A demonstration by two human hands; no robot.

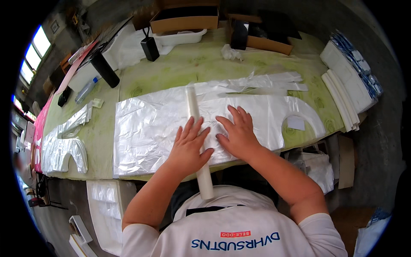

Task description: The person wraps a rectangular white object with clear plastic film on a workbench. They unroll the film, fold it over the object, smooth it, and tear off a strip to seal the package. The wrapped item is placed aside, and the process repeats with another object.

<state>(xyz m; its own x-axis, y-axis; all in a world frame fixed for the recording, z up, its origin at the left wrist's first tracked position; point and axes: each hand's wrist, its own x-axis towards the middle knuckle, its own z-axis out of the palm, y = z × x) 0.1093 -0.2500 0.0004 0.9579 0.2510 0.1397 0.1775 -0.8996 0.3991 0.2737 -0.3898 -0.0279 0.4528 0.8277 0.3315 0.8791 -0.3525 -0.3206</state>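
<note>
A thin, shiny, see-through plastic sheet [147,128], in one or more layers, lies flat across the table in front of me. Its right end has a rounded cut-out, with a small white slip [296,123] inside the curve. Across the sheet lies a long pale roll [205,182], whose near end sticks out past the table edge toward my body. My left hand [186,147] rests flat on the roll, fingers stretched out. Just right of the roll, my right hand [239,136] presses on the plastic with its fingers spread. Neither hand grips anything.
More folded plastic [64,145] lies at the left. Behind it stand a clear bottle [86,91] and a black cylinder [104,70]. A black box-shaped thing [150,48] and cardboard boxes [185,23] line the far side. White rolls [341,100] and stacked packs [349,73] are at right.
</note>
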